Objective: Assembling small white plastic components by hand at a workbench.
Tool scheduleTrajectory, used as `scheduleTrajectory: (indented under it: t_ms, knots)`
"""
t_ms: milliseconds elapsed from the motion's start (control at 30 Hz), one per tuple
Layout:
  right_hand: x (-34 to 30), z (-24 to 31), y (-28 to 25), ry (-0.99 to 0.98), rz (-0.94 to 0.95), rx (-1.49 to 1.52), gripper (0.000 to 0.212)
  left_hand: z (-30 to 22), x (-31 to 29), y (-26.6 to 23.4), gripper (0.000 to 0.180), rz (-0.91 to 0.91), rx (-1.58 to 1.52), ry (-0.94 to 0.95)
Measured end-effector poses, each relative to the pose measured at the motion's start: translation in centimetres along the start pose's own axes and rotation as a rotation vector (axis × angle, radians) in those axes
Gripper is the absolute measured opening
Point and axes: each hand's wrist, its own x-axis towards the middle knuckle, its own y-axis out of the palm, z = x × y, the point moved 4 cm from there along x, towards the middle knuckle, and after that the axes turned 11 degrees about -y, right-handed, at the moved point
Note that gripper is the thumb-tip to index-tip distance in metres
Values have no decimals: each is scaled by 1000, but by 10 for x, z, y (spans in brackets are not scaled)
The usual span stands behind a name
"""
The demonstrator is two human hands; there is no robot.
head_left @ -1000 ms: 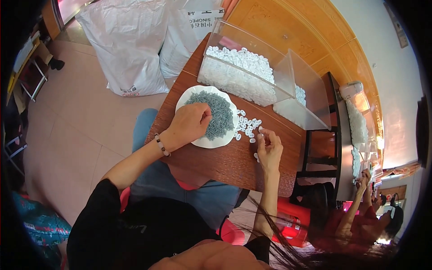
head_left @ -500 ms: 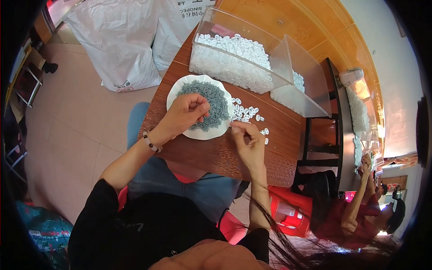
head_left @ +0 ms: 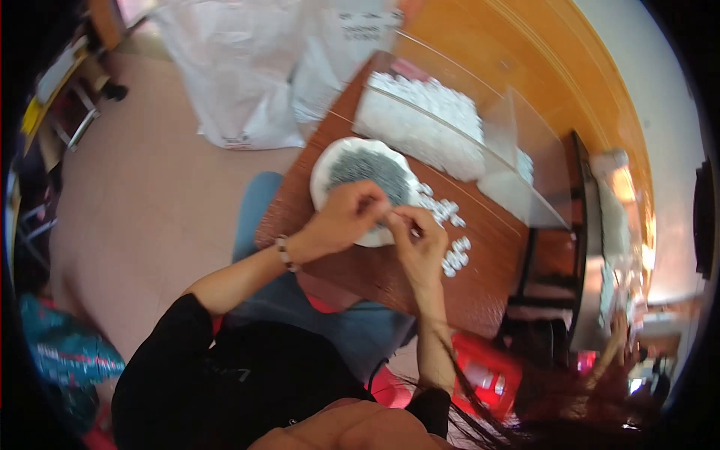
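A white scalloped plate (head_left: 320,174) on the wooden table (head_left: 360,281) bears a heap of small grey pieces (head_left: 369,169). Over its near side, the fingertips of my left hand (head_left: 346,219) and my right hand (head_left: 420,238) come together, both pinched closed. Whatever sits between the fingers is too small and blurred to make out. To the right of the plate, next to my right hand, small white oval pieces (head_left: 442,211) lie scattered on the tabletop. A second little group of white pieces (head_left: 456,257) lies nearer the table's front.
Clear bins at the back hold white pieces (head_left: 424,124). Large white sacks (head_left: 232,82) stand on the floor beyond the table's left edge. At the right, a co-worker's blurred arm (head_left: 611,352) reaches over another table. A red container (head_left: 484,375) stands below the table.
My hands, apart half a second ago, have met at the fingertips. The whole view has shifted and blurred, so the table appears farther right and lower.
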Motion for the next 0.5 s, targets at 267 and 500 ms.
scheduleTrajectory:
  t_ms: [267, 500]
  knots:
    - [-11, -7, -7, 101, -9, 158, 5, -14, -5, 12, 12, -83, 272, 323]
    - [1, 5, -8, -132, -24, -135, 6, -9, -2, 21, 15, -203, 311, 313]
